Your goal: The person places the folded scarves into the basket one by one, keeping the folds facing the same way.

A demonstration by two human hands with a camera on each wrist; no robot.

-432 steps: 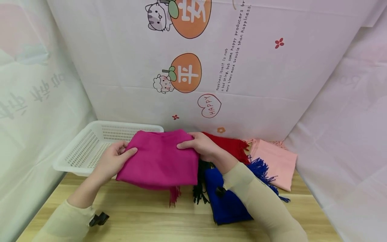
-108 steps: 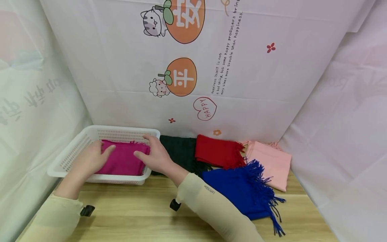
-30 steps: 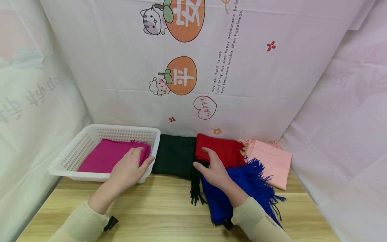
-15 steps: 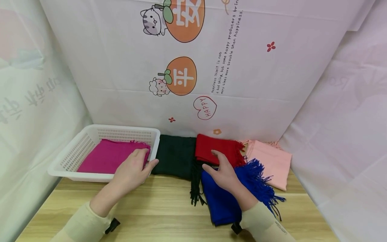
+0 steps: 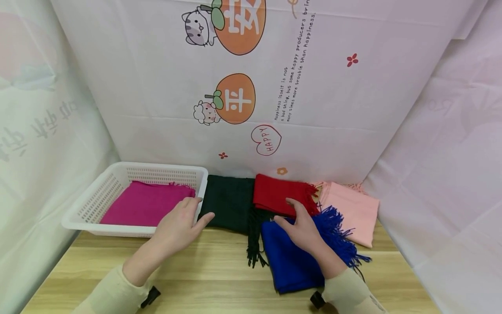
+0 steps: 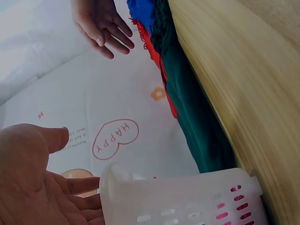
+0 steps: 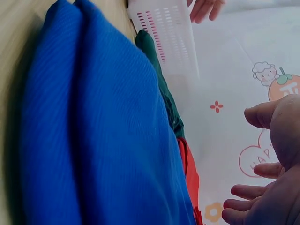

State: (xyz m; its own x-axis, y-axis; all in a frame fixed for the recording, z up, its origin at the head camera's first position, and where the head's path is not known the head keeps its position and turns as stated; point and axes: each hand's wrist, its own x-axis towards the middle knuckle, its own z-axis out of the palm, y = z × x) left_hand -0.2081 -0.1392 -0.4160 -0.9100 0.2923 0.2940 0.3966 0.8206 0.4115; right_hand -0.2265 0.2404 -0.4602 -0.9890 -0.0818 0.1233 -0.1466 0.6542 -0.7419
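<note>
My left hand is over the front right corner of the white basket, fingers relaxed, thumb apart and nothing in its grasp. Inside the basket a folded magenta scarf lies flat. In the left wrist view, the fingers sit close to the basket's rim; contact is unclear. My right hand hovers above the folded blue scarf, its fingers spread and holding nothing. The right wrist view has that blue scarf beside the raised hand, with a gap between them.
Right of the basket, a dark green folded scarf lies with its fringe hanging forward. A red scarf is beside it, and a pink scarf sits far right. Printed white cloth walls the wooden table.
The magenta scarf, held by both hands 14.4 s ago, now lies in the basket, released. Over the last second both hands have drifted right and slightly nearer me, empty.
</note>
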